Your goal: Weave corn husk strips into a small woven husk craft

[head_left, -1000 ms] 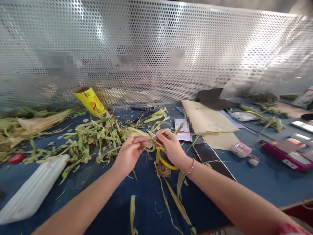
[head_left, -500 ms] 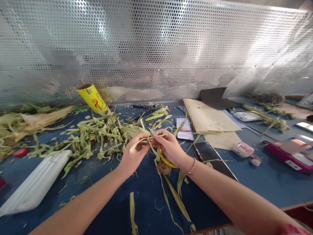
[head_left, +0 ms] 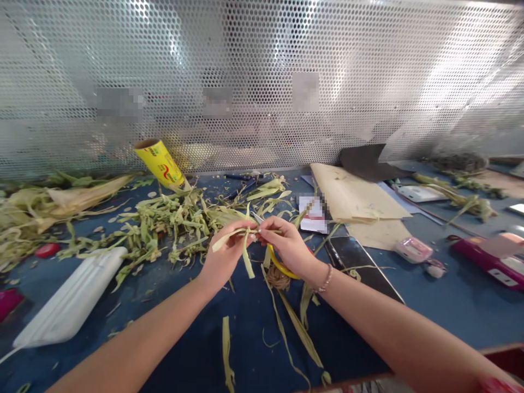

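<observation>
Your left hand (head_left: 223, 256) and right hand (head_left: 286, 245) meet above the middle of the blue tabletop (head_left: 450, 305), fingertips almost touching, both pinching one pale green leaf strip (head_left: 241, 240). Compared with a second ago, the strip has come clear of your fingers: then it was nearly hidden between the hands, half a second ago a short tail showed to the left, and now it runs level between the two grips, with one end poking out to the left and another hanging down below the left fingers. Your left grip is clenched on the strip. Your right grip holds the strip's other end at the fingertips while the yellow-handled scissors (head_left: 278, 262) hang from the same hand, their loop below the palm and the blade tip showing just above the knuckles; I cannot tell whether the blades are parted. My judgement is that the strip is being drawn out and positioned, not cut, at this instant. Just beyond your hands lies the heap of cut leaf pieces (head_left: 172, 224), with a yellow tube (head_left: 159, 166) tilted behind it and a white case (head_left: 69, 300) to the left. Under your right wrist sit a small coil of twine (head_left: 278, 278) and a dark phone (head_left: 360, 267).
</observation>
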`<state>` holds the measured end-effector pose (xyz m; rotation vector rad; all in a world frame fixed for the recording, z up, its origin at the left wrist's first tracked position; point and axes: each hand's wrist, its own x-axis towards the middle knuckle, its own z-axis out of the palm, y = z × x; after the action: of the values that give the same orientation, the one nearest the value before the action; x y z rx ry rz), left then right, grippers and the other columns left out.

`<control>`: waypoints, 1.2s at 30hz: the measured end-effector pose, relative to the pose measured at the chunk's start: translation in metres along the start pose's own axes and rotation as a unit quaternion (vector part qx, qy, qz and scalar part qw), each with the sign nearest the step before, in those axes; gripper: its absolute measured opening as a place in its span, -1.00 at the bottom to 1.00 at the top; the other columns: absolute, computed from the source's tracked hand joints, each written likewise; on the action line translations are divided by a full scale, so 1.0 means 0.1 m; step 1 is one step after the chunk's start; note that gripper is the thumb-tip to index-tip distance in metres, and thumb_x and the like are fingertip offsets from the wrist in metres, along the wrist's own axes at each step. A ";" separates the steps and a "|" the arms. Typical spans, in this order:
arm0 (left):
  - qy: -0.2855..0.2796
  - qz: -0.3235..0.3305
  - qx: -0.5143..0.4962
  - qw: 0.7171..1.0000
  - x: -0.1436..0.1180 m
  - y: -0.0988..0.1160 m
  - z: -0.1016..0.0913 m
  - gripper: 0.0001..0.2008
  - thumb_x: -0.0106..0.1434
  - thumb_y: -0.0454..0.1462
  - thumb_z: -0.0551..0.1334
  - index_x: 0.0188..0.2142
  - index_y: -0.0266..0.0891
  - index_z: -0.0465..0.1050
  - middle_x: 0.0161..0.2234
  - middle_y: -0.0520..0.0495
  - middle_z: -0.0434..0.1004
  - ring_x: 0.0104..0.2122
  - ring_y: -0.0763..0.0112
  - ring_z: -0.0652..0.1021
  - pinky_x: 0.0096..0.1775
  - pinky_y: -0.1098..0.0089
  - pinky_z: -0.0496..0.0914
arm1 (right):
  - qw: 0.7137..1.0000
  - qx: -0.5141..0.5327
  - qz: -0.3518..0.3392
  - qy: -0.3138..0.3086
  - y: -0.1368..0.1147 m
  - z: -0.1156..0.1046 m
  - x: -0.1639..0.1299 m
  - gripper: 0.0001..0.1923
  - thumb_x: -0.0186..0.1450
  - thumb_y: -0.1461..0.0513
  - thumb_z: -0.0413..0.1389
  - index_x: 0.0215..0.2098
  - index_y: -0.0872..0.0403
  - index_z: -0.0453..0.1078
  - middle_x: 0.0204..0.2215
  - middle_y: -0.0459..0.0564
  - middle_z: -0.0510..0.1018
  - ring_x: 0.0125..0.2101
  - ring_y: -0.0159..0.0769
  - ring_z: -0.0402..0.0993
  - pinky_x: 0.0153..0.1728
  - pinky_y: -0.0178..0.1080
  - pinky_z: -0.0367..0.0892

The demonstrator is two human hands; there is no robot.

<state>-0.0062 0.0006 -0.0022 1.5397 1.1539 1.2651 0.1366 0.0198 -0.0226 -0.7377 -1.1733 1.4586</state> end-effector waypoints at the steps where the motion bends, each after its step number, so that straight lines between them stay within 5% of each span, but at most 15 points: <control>1: -0.001 0.008 0.005 1.000 0.00 0.00 -0.01 -0.78 0.06 -0.19 0.23 -0.30 -0.23 0.45 -0.29 -0.09 0.56 -0.29 0.35 0.54 -0.24 0.37 0.43 | 1.000 -0.006 0.000 0.003 0.00 -0.01 0.00 -0.83 0.04 0.17 0.19 -0.51 0.09 0.32 -0.58 -0.16 0.40 -0.54 -0.50 0.29 -0.43 -0.35 0.21; 5: 0.000 0.038 -0.004 0.999 0.00 -0.02 -0.04 -0.80 0.07 -0.17 0.22 -0.38 -0.25 0.49 -0.26 -0.13 0.58 -0.22 0.28 0.54 -0.17 0.31 0.42 | 0.999 -0.033 -0.002 0.013 0.00 -0.02 0.01 -0.81 0.05 0.15 0.18 -0.50 0.09 0.31 -0.59 -0.16 0.39 -0.55 -0.49 0.28 -0.44 -0.34 0.21; 10: 0.012 0.001 -0.032 0.999 0.01 -0.05 -0.04 -0.83 0.04 -0.17 0.25 -0.43 -0.23 0.49 -0.33 -0.08 0.59 -0.27 0.28 0.55 -0.19 0.32 0.42 | 0.995 -0.092 -0.032 -0.006 -0.04 0.00 -0.03 -0.84 0.10 0.15 0.12 -0.48 0.07 0.29 -0.55 -0.15 0.37 -0.50 -0.47 0.28 -0.40 -0.33 0.22; 16: 0.001 -0.009 -0.012 1.000 0.00 -0.04 -0.01 -0.70 -0.01 -0.27 0.27 -0.22 -0.24 0.46 -0.17 -0.14 0.52 -0.18 0.25 0.52 -0.15 0.30 0.40 | 0.977 -0.182 -0.104 0.031 -0.02 -0.01 -0.05 -0.79 0.15 0.14 0.06 -0.24 0.02 0.26 -0.29 -0.05 0.37 -0.28 -0.37 0.32 -0.25 -0.26 0.27; 21: -0.021 0.016 0.049 0.998 -0.01 -0.13 -0.02 -0.35 0.08 -0.36 0.14 0.18 -0.05 0.04 0.26 0.00 -0.06 0.22 0.24 0.04 0.12 0.27 0.15 | 0.925 -0.311 -0.180 0.125 0.00 -0.03 -0.06 -0.57 0.15 0.13 0.07 -0.02 -0.01 0.15 -0.07 0.06 0.20 -0.07 -0.26 0.19 -0.08 -0.12 0.23; 25: -0.075 0.036 0.071 0.994 -0.05 -0.12 -0.03 -0.20 0.05 -0.42 0.11 0.24 -0.03 -0.20 0.29 0.08 -0.30 0.25 0.25 -0.16 0.20 0.21 -0.06 | 0.913 -0.340 -0.204 0.097 -0.01 -0.02 -0.07 -0.55 0.14 0.12 0.09 -0.01 -0.03 0.17 -0.08 0.06 0.20 -0.11 -0.26 0.22 -0.07 -0.10 0.24; 31: -0.145 0.030 -0.025 0.989 -0.12 -0.09 -0.02 -0.29 -0.05 -0.46 0.09 0.14 -0.04 0.13 0.24 0.05 0.00 0.24 0.26 -0.04 0.21 0.22 -0.07 | 0.954 -0.249 -0.162 0.028 0.00 0.01 -0.03 -0.79 0.21 0.21 0.00 -0.17 -0.02 0.31 -0.28 -0.03 0.41 -0.30 -0.35 0.36 -0.22 -0.22 0.31; 36: -0.025 -0.005 -0.231 0.973 -0.09 -0.09 0.03 -0.54 -0.11 -0.45 0.10 -0.16 -0.12 0.28 -0.06 -0.04 0.46 0.03 0.26 0.38 -0.02 0.19 0.27 | 0.974 -0.171 -0.142 0.051 -0.03 0.02 -0.03 -0.89 0.19 0.21 0.02 -0.30 0.01 0.33 -0.36 -0.09 0.47 -0.32 -0.37 0.39 -0.26 -0.27 0.30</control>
<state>-0.0055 -0.0056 -0.0130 1.2083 0.7613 1.3634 0.1369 0.0163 -0.0200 -0.8289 -1.4039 0.9818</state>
